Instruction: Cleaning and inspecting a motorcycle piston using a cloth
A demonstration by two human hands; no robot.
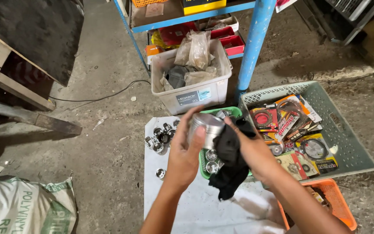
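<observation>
My left hand (186, 152) grips a shiny round metal piston (206, 127) held up in front of me. My right hand (254, 152) holds a black cloth (230, 162) pressed against the piston's right side; the cloth hangs down below both hands. Under the hands sits a small green basket (229, 112) with more metal pistons in it, partly hidden. Several other metal pistons (161, 138) lie on a white sheet (204, 208) spread on the concrete floor.
A grey-green mesh crate (347, 143) of packaged parts sits right, an orange basket (340, 203) below it. A white bin (191, 93) of bagged items stands ahead by a blue shelf post (254, 39). A printed sack (27, 208) lies lower left, wooden planks (18, 86) upper left.
</observation>
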